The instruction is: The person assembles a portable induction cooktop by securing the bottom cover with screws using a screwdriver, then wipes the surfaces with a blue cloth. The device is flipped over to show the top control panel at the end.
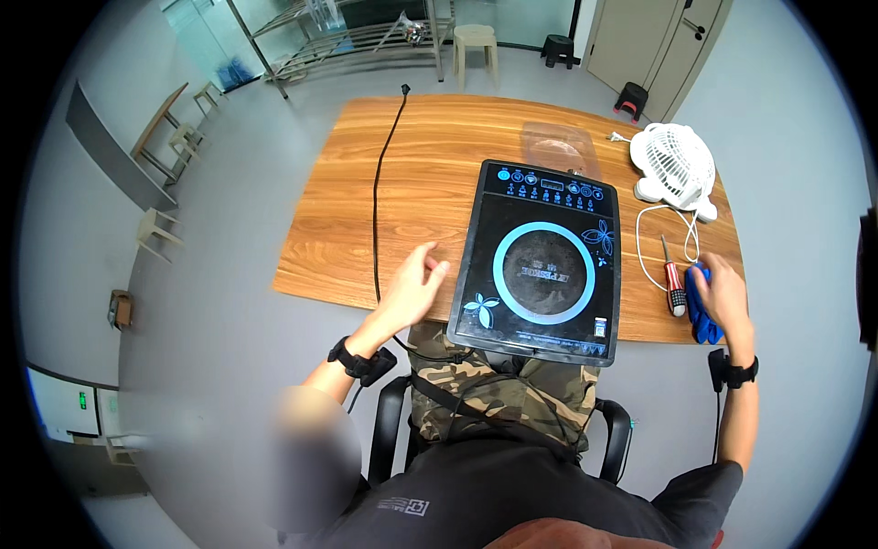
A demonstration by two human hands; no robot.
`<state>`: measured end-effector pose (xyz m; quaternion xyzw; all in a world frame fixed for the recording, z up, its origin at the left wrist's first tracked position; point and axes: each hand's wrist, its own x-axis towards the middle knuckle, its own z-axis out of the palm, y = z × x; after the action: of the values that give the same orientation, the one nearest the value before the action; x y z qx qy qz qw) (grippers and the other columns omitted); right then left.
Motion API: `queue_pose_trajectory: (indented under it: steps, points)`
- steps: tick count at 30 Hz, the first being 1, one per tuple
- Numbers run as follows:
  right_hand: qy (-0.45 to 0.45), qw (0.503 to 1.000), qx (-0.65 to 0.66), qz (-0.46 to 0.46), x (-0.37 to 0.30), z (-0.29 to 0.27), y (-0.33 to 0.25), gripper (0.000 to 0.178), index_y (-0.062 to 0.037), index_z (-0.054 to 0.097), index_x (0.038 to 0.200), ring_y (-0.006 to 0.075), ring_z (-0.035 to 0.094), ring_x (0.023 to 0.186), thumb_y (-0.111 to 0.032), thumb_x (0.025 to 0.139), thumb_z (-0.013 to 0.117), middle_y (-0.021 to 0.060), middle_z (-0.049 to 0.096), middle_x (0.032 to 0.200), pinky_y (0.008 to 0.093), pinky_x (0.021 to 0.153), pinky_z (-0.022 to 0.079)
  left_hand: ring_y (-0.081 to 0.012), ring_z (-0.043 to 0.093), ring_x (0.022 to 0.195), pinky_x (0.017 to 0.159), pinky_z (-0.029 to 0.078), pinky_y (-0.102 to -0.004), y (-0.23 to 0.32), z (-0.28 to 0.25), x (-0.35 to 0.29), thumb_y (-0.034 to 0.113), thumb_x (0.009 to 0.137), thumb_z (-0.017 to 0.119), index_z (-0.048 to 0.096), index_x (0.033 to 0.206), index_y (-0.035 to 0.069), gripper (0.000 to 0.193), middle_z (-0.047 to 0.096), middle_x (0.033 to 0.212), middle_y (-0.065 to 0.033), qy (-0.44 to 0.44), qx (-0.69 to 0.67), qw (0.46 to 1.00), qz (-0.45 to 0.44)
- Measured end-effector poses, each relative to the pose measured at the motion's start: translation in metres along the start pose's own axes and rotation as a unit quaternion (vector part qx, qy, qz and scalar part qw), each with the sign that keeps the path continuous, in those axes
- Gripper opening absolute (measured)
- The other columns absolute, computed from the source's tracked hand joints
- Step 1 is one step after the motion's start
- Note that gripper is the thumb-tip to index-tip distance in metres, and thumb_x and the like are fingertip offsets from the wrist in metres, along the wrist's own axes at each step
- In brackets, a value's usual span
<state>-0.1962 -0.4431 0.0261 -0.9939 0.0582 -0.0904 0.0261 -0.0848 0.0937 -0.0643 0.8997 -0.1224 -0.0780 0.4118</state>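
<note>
A black induction cooktop (541, 334) with a blue ring and a row of touch symbols lies face up, its near end jutting past the table edge over my lap. Just left of it, my left hand (413, 288) rests at the table edge, fingers loosely bent, thumb apart, holding nothing. At the right edge, my right hand (724, 291) has its fingers on a bundled blue cloth (702, 316), gripping its upper part; the palm side is hidden. Next to this cloth lies a screwdriver (675, 285) with a red and black handle.
A white fan (675, 165) and its white cord (642, 240) occupy the wooden table's (320, 224) far right. A clear plastic sheet (558, 145) lies behind the cooktop. A black power cord (377, 197) runs down the left side. Beyond stand a metal rack (366, 62) and stools (474, 41).
</note>
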Motion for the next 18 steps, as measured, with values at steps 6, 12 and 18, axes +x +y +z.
queue_pose_trajectory:
  steps: [6,12,18]
  points:
    - [-0.091,0.983,0.159,-0.022,0.023,0.031,-0.099,0.038,0.0007,0.067,0.092,0.0428,0.071,0.083,-0.036,0.101,0.064,0.0215,0.072,0.082,0.0505,0.073,0.055,-0.0463,0.071,0.096,0.086,0.056,-0.0564,-0.037,-0.063,0.034,0.037,0.1,0.061,0.064,0.108,-0.003,0.041,0.071,0.106,-0.0271,0.121,0.319,0.939,-0.044]
    - [-0.095,0.988,0.125,-0.016,0.044,0.054,-0.126,0.054,0.0017,0.059,0.103,0.0505,0.069,0.083,-0.052,0.102,0.06,0.028,0.069,0.084,0.0567,0.074,0.053,-0.0427,0.068,0.115,0.096,0.055,-0.0521,-0.064,-0.084,0.057,0.046,0.101,0.058,0.056,0.126,-0.004,0.055,0.068,0.121,-0.0268,0.093,0.397,0.9,-0.154]
    - [-0.137,0.98,0.139,0.032,0.042,0.075,-0.111,0.063,0.0063,0.061,0.103,0.052,0.07,0.092,-0.056,0.104,0.054,0.0344,0.07,0.092,0.0574,0.082,0.055,-0.0451,0.063,0.123,0.104,0.05,-0.0532,-0.077,-0.084,0.073,0.051,0.103,0.053,0.053,0.132,-0.005,0.064,0.066,0.129,-0.0304,0.053,0.312,0.926,-0.206]
